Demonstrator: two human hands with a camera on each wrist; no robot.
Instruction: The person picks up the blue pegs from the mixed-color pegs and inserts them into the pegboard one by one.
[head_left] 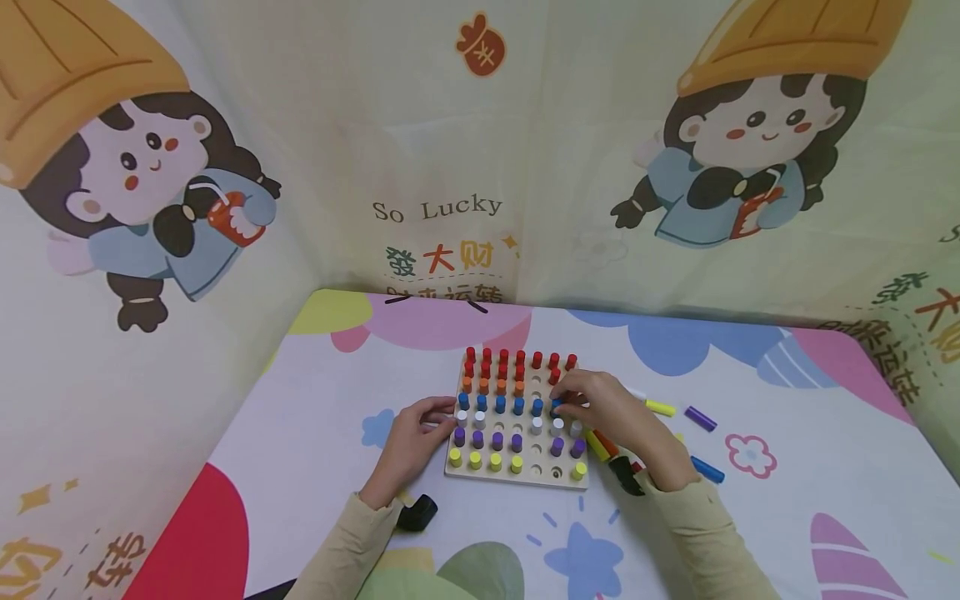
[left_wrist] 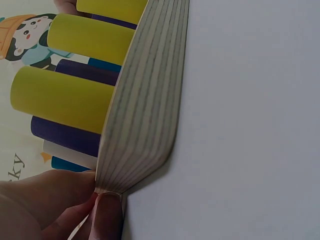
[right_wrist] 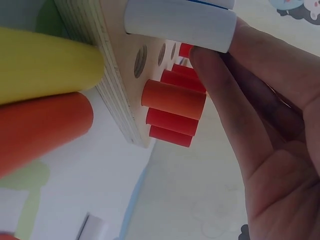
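Note:
A wooden pegboard (head_left: pixel 517 477) lies on the table, filled with rows of red, orange, blue, white, purple and yellow pegs, with several bare holes. At its left edge, my left hand (head_left: pixel 412 437) grips the board's side; the left wrist view shows the thumb (left_wrist: pixel 55 192) at the corner beside the pegs and a fingertip against the layered edge. Over the board's right part, my right hand (head_left: pixel 611 408) pinches a blue peg (head_left: pixel 556 406) in the blue row. In the right wrist view a white peg (right_wrist: pixel 180 25) partly hides those fingertips, and an orange peg (right_wrist: pixel 174 99) stands beyond.
Loose pegs lie right of the board: a yellow one (head_left: pixel 660 407), a purple one (head_left: pixel 701 418) and a blue one (head_left: pixel 707 469). Close to the board's right edge rest a yellow peg (right_wrist: pixel 45 65) and an orange peg (right_wrist: pixel 45 131). A printed cloth wall (head_left: pixel 555 208) rises behind the table.

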